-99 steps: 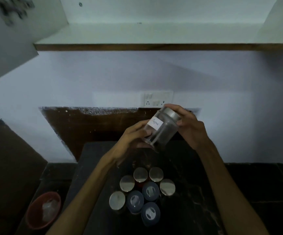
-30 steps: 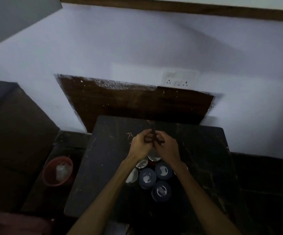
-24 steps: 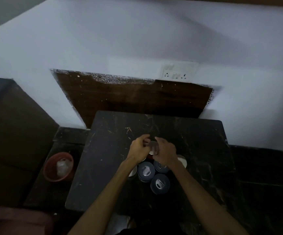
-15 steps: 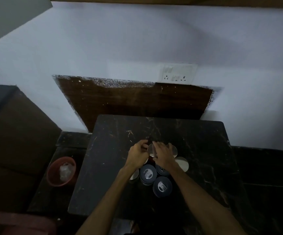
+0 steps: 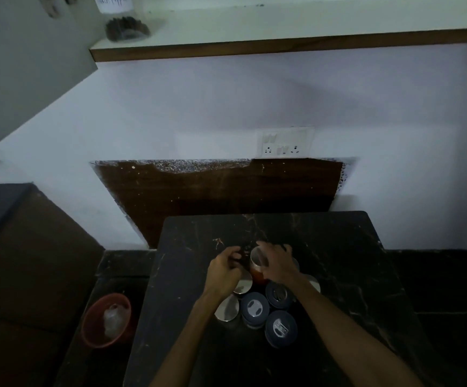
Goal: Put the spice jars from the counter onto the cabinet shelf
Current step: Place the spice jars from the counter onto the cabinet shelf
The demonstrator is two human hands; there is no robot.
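Observation:
Several spice jars stand clustered on the black marble counter [image 5: 352,261], some with silver lids [image 5: 226,308], others with dark blue lids [image 5: 280,328]. My right hand [image 5: 277,265] grips a silver-lidded jar of red spice [image 5: 257,272] at the far side of the cluster, tilted and slightly raised. My left hand [image 5: 224,272] is just left of that jar, fingers loosely curled, with a small gap to it. On the white cabinet shelf [image 5: 296,20] at the top, a labelled black pepper jar [image 5: 124,23] stands near the left end.
The open cabinet door [image 5: 17,65] hangs at the upper left. A wall socket [image 5: 285,142] and a brown panel [image 5: 215,191] are behind the counter. A red bucket [image 5: 106,319] sits low on the left.
The pepper jar I held earlier now stands on the shelf. Both hands came down to the cluster; the right hand has taken the red spice jar and tipped it up. My view has risen.

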